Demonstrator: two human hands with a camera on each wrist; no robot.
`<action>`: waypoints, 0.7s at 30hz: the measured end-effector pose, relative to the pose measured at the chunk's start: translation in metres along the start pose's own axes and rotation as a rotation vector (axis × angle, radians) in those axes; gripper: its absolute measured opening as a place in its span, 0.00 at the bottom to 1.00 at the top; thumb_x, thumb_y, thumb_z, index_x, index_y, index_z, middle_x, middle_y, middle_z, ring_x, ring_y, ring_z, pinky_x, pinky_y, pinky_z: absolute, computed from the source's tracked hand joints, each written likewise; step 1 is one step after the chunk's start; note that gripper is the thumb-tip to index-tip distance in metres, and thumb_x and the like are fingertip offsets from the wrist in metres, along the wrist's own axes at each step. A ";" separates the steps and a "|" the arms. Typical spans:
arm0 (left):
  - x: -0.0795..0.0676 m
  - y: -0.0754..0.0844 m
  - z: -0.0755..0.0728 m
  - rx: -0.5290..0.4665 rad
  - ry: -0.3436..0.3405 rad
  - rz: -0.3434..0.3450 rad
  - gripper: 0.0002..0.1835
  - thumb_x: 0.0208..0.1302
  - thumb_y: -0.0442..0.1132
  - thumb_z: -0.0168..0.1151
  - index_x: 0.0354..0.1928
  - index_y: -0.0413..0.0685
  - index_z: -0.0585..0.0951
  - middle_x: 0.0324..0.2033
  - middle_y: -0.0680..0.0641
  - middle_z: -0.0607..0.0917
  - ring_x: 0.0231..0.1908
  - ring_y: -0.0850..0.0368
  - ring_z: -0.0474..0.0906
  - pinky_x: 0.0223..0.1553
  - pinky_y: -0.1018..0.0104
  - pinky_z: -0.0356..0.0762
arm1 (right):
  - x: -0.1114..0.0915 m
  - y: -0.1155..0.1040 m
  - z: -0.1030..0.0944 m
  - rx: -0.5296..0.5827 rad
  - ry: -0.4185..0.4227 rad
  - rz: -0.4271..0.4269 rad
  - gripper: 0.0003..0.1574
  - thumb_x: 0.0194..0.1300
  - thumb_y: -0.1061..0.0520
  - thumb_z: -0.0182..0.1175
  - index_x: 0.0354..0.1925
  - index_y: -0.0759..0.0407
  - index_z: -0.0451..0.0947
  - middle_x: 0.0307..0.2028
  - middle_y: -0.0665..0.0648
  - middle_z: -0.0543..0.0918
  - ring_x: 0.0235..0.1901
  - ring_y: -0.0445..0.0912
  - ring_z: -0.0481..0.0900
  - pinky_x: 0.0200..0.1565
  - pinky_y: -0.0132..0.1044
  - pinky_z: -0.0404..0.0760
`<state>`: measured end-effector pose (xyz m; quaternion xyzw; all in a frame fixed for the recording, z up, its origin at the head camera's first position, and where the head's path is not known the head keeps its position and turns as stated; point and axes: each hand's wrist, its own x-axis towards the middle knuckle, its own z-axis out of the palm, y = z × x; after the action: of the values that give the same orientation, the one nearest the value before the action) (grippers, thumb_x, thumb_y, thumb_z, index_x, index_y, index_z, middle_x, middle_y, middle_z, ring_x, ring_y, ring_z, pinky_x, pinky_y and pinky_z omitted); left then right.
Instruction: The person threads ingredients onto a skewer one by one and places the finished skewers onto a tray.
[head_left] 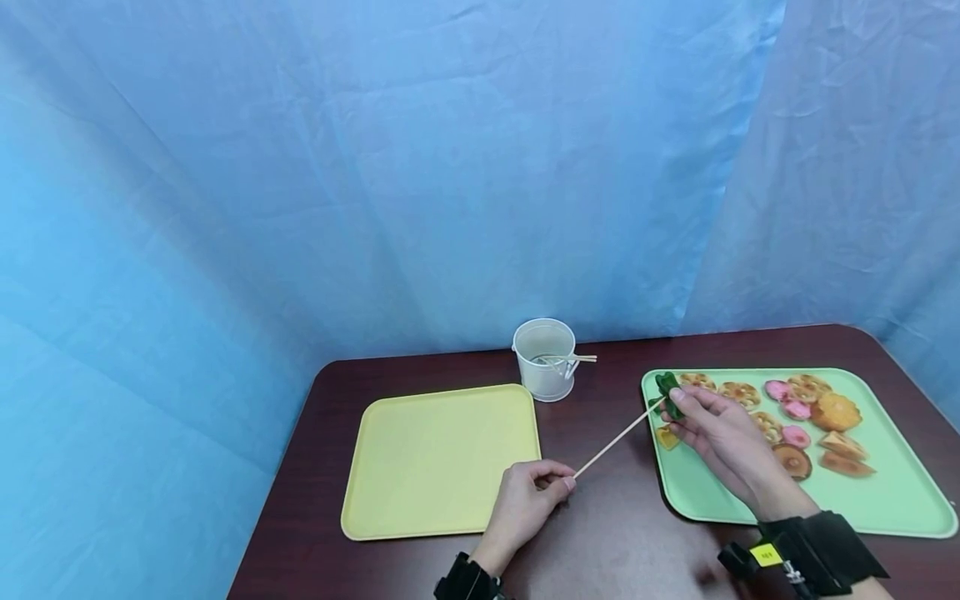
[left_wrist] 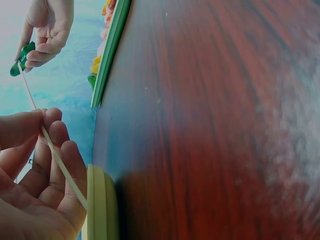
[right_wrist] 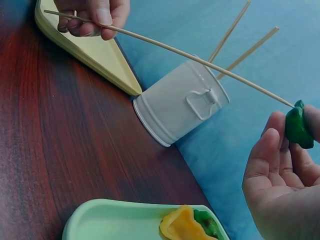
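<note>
My left hand pinches a thin wooden skewer between thumb and fingertips, near the yellow tray's right edge. The stick slants up and to the right. At its far end my right hand holds a dark green piece, which looks like green pepper, between thumb and fingers. The skewer's tip meets that piece; how deep it goes in cannot be told. In the left wrist view the green piece sits at the skewer's end. Below the right hand lies the light green tray with food pieces.
A white metal bucket with a few skewers stands at the back. On the left lies a yellow tray. The green tray bears pink rounds, a mushroom-like piece, a yellow piece and several others. Blue cloth hangs behind.
</note>
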<state>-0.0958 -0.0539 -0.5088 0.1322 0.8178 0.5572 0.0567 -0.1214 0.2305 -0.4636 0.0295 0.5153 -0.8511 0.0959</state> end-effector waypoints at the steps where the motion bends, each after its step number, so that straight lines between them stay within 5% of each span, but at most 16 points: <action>1: 0.000 0.000 0.000 -0.001 -0.001 -0.001 0.06 0.58 0.34 0.65 0.35 0.41 0.88 0.19 0.59 0.81 0.19 0.63 0.77 0.20 0.77 0.71 | 0.000 0.000 0.000 0.003 0.001 0.002 0.10 0.71 0.56 0.53 0.42 0.55 0.81 0.37 0.51 0.83 0.38 0.42 0.81 0.43 0.35 0.81; 9: 0.000 0.002 0.000 0.002 -0.006 -0.002 0.06 0.57 0.35 0.65 0.35 0.41 0.88 0.19 0.59 0.82 0.20 0.57 0.79 0.20 0.78 0.70 | -0.001 0.002 0.001 -0.059 0.019 -0.038 0.10 0.71 0.57 0.54 0.45 0.54 0.81 0.38 0.49 0.82 0.38 0.41 0.80 0.41 0.33 0.81; 16: 0.000 0.006 0.001 0.016 0.005 0.015 0.07 0.57 0.37 0.65 0.34 0.44 0.88 0.19 0.60 0.81 0.19 0.71 0.74 0.21 0.78 0.71 | -0.002 0.004 0.002 -0.171 0.077 -0.139 0.11 0.69 0.58 0.56 0.47 0.50 0.82 0.40 0.46 0.82 0.37 0.37 0.79 0.38 0.28 0.79; 21: -0.001 0.008 0.001 0.029 0.022 0.030 0.06 0.57 0.38 0.65 0.34 0.45 0.88 0.21 0.60 0.82 0.21 0.69 0.75 0.22 0.78 0.73 | -0.002 0.004 0.006 -0.198 0.099 -0.151 0.10 0.68 0.58 0.58 0.44 0.49 0.83 0.39 0.45 0.83 0.37 0.36 0.80 0.38 0.28 0.79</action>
<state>-0.0938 -0.0507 -0.5015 0.1392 0.8243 0.5475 0.0374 -0.1179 0.2232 -0.4642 0.0229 0.6016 -0.7984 0.0083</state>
